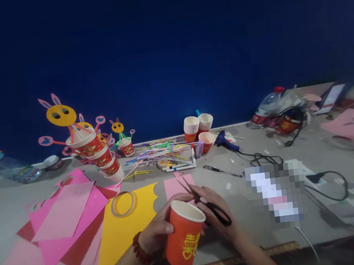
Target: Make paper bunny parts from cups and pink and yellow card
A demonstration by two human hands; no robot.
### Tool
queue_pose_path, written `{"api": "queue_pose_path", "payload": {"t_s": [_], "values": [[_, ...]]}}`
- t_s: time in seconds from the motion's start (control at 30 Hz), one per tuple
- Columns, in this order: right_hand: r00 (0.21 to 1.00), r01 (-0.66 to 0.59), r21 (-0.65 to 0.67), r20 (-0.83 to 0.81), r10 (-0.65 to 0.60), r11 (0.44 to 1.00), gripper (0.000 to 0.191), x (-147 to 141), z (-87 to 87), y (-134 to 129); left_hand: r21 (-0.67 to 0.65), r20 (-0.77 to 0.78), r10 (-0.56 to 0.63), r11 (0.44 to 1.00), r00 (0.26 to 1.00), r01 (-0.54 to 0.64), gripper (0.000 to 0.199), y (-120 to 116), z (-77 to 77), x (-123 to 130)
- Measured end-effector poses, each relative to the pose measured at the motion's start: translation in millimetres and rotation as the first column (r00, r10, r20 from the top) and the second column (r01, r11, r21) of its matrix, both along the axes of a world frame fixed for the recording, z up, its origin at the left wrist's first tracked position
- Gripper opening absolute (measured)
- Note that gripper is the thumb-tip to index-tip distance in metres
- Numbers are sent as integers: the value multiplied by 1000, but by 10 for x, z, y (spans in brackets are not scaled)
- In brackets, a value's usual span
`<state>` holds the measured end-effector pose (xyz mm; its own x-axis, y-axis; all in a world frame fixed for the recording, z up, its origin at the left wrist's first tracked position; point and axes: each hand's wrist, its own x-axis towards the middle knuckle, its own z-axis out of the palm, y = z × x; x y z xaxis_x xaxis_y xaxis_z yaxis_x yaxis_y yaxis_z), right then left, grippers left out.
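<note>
A red paper cup (pixel 185 239) with yellow characters tilts a little near the table's front edge. My left hand (pixel 158 231), with a beaded bracelet at the wrist, is closed around the cup's left side. Black-handled scissors (pixel 219 213) are in my right hand (pixel 216 203), their blades slightly apart and pointing up and left above the cup's rim. The right fingers reach behind the cup; whether they also touch it is hidden. Just beyond the hands lies a pink paper square (pixel 175 187).
Yellow paper (pixel 119 230) with a tape roll (pixel 123 203) and pink sheets (pixel 67 210) spread to the left. Rabbit-faced cup figures (pixel 83 139) stand behind them. Straws (pixel 163 151), stacked cups (pixel 192 128), a glue gun (pixel 226 141), a pen (pixel 222 171) and a bottle (pixel 266 108) sit farther back.
</note>
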<state>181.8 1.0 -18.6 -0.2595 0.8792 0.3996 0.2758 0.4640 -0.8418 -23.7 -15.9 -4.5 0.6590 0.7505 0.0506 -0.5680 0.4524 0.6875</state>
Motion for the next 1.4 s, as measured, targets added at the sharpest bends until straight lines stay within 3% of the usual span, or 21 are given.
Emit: {"api": "queue_pose_path", "payload": {"t_s": [0.1,0.23,0.33,0.43,0.57,0.77,0.93,1.03,1.2,1.4], "values": [[965,85,-144,-236,-117,986,36,15,-18,15,143,-188,148,982,971,-121,64,25,34,-57],[859,66,-311,-466,-213,948,23,30,-55,3,366,-342,404,889,848,-276,36,99,25,-113],[816,33,-362,-528,-234,931,17,-16,-57,-56,412,-403,476,857,782,-310,29,144,-9,-121],[794,-70,-367,-584,-171,927,17,-98,-24,-142,449,-464,499,845,731,-292,29,163,-44,-104],[808,-161,-385,-580,-103,909,21,-193,8,-236,545,-478,515,809,711,-219,24,158,-74,-71],[772,-104,-418,-606,-192,902,21,-203,-40,-290,596,-468,565,770,680,-230,25,138,-72,-81],[812,-90,-410,-558,-172,908,16,-203,-45,-318,617,-419,545,758,726,-212,30,149,-68,-103],[866,-31,-375,-472,-162,927,12,-216,-21,-327,630,-394,537,749,746,-206,22,166,-79,-101],[894,-45,-379,-429,-133,924,20,-226,-11,-342,645,-366,590,718,719,-261,14,177,-90,-110],[941,-31,-373,-323,-98,927,24,-229,-11,-346,695,-423,630,687,651,-214,13,147,-43,-130]]}}
